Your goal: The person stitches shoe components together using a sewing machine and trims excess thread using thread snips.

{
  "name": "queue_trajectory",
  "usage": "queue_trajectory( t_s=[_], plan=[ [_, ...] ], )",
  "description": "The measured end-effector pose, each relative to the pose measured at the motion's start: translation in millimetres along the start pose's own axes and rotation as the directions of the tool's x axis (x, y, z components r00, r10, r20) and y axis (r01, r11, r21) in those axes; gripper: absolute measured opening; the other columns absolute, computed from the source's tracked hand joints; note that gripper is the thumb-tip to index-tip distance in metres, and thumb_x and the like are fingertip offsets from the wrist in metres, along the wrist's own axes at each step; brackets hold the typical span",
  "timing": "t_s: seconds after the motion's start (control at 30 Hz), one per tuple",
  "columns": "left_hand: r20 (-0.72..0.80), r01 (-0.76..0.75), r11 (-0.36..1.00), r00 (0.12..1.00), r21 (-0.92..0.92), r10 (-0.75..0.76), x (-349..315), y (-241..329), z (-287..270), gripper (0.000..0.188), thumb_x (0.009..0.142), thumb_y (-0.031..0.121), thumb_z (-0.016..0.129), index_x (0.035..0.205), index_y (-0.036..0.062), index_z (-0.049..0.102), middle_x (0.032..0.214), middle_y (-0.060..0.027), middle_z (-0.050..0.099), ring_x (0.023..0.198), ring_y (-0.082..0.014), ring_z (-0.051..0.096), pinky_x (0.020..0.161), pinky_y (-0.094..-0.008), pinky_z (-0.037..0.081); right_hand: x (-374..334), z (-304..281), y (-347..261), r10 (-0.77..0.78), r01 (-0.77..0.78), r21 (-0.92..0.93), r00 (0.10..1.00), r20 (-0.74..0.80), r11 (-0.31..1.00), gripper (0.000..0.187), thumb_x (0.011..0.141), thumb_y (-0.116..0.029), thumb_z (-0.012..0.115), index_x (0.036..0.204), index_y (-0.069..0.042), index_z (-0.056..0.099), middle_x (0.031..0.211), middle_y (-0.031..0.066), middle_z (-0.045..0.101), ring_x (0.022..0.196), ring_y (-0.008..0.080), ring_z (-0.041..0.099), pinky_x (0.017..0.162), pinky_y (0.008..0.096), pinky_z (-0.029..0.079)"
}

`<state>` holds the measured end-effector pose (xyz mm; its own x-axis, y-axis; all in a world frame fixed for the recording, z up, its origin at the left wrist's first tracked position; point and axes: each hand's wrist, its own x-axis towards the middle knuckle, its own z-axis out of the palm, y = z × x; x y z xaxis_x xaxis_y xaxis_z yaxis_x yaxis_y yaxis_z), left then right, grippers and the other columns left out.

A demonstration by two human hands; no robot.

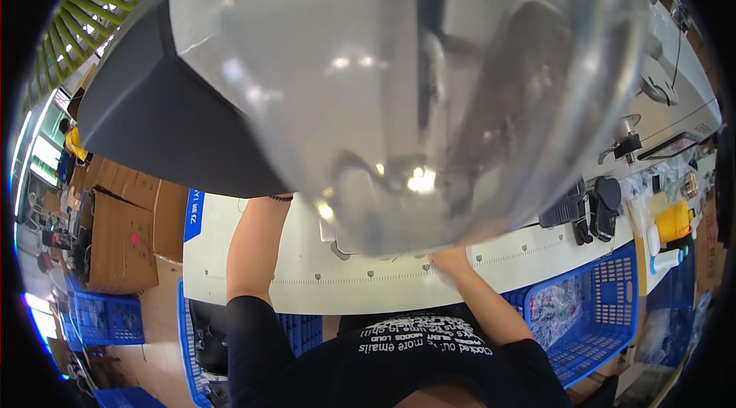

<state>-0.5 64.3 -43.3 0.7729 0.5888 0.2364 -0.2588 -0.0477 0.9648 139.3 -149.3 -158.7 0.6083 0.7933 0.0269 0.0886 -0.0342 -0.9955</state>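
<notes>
A large clear rounded plastic thing [399, 86] hangs very close to the camera and fills most of the view, blurring everything behind it. My left forearm [257, 247] reaches up over the white table [253, 285]; a dark band sits at the wrist, and the hand itself is lost behind the clear plastic. My right hand [450, 259] shows only at its base, at the lower edge of the clear thing, resting near the table's marked front strip. I cannot make out its fingers. A dark grey fabric sheet [153, 116] lies on the table to the left.
Blue plastic baskets [606, 308] with bagged items stand at the lower right, others [107, 320] at the lower left. Cardboard boxes [123, 231] are stacked on the left. Black tools [590, 208], a yellow container [673, 220] and white bottles [665, 261] sit at the right.
</notes>
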Motion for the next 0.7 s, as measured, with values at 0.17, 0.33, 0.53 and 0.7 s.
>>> queue_trajectory(
  t_s=[0.17, 0.33, 0.53, 0.7],
  plan=[
    [-0.009, 0.010, 1.000, 1.000, -0.005, -0.010, -3, 1, -1, 0.027, 0.070, 0.006, 0.064, 0.094, -0.0018, 0.056, 0.097, -0.0083, 0.057, 0.088, -0.0165, 0.055, 0.075, -0.0278, 0.045, 0, 0, -3, -0.015, 0.015, -0.035, 1.000, 0.010, 0.999, 0.020, 0.077, -0.012, 0.052, 0.063, 0.001, 0.059, 0.056, 0.0048, 0.058, 0.047, 0.0070, 0.048, 0.043, 0.0221, 0.038],
    [-0.030, 0.018, 1.000, 0.999, -0.016, -0.018, -12, -1, 1, 0.027, 0.069, 0.005, 0.065, 0.094, -0.0016, 0.056, 0.097, -0.0083, 0.057, 0.088, -0.0166, 0.055, 0.075, -0.0280, 0.045, 1, -2, -6, 0.129, -0.136, 0.127, 0.990, 0.063, 0.983, 0.022, 0.081, -0.017, 0.054, 0.072, 0.001, 0.062, 0.055, 0.0043, 0.058, 0.050, 0.0068, 0.050, 0.048, 0.0219, 0.040],
    [-0.033, 0.021, 0.999, 0.999, -0.035, -0.022, -13, -3, 5, 0.027, 0.069, 0.005, 0.065, 0.093, -0.0013, 0.056, 0.097, -0.0082, 0.057, 0.089, -0.0167, 0.055, 0.075, -0.0282, 0.045, 0, -5, -5, 0.168, -0.173, 0.115, 0.984, 0.056, 0.978, 0.029, 0.083, -0.027, 0.056, 0.076, 0.001, 0.063, 0.054, 0.0037, 0.058, 0.051, 0.0065, 0.049, 0.051, 0.0218, 0.038],
    [-0.034, 0.020, 0.999, 0.999, -0.034, -0.021, -17, 6, 11, 0.027, 0.069, 0.005, 0.065, 0.093, -0.0012, 0.056, 0.098, -0.0082, 0.057, 0.089, -0.0169, 0.055, 0.075, -0.0283, 0.045, 0, -3, -11, 0.144, -0.148, 0.122, 0.988, 0.048, 0.981, 0.029, 0.082, -0.027, 0.057, 0.076, 0.001, 0.063, 0.054, 0.0035, 0.057, 0.051, 0.0061, 0.048, 0.051, 0.0218, 0.038]
  ],
)
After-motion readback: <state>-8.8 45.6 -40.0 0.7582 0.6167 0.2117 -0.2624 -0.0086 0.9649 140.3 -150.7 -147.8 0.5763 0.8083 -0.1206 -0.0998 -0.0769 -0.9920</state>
